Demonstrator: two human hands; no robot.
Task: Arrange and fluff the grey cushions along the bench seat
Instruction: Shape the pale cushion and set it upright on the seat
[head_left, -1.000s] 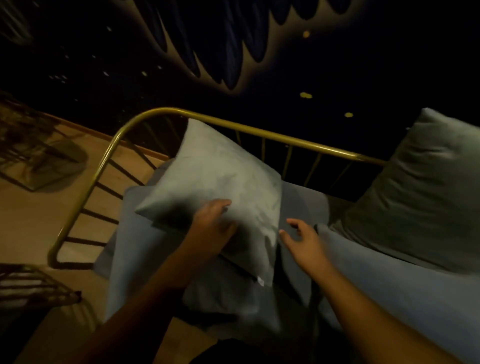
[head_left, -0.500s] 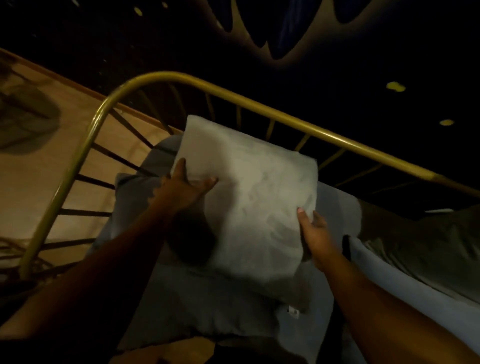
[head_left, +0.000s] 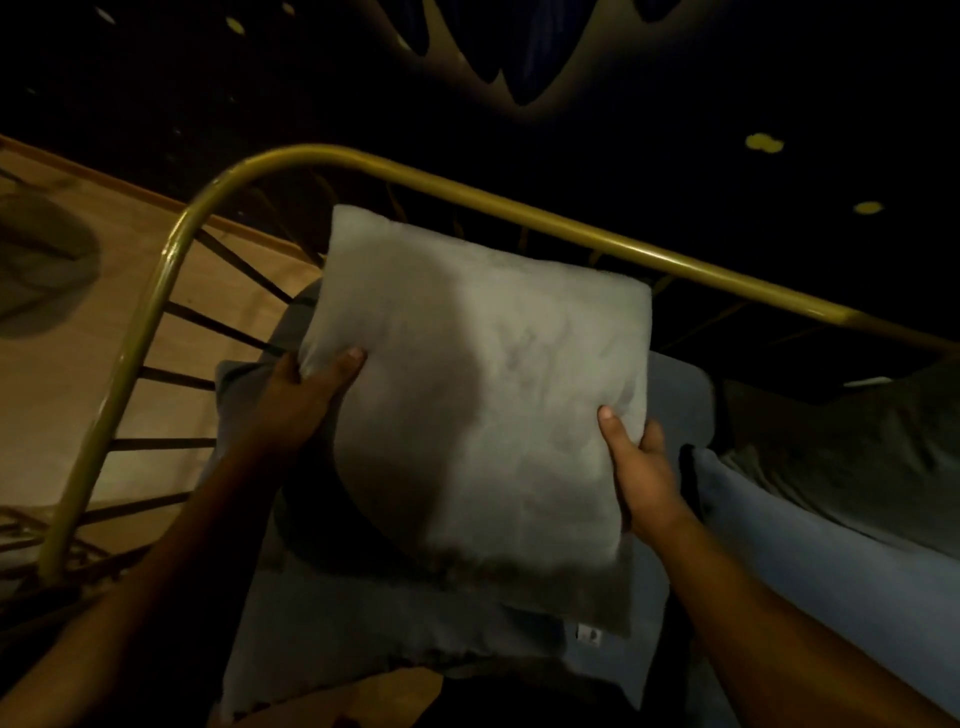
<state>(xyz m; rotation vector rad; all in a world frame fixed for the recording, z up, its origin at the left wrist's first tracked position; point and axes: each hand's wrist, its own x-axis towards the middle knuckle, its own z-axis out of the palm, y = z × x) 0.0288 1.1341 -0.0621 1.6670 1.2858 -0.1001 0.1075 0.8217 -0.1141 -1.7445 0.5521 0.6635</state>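
Gripping the grey cushion (head_left: 483, 395) by both sides, the left hand (head_left: 306, 395) and right hand (head_left: 641, 467) could tip it over the bench's brass rail (head_left: 519, 205).

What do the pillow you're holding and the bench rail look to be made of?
Pillow: pale grey fabric, probably velvety or microsuede; the matte nap shows brushed smudges, and it dents softly where each hand grips its edge. Rail: metal tube, brass- or gold-toned, glossy, with highlights along its bend. The light is too dim to be surer.
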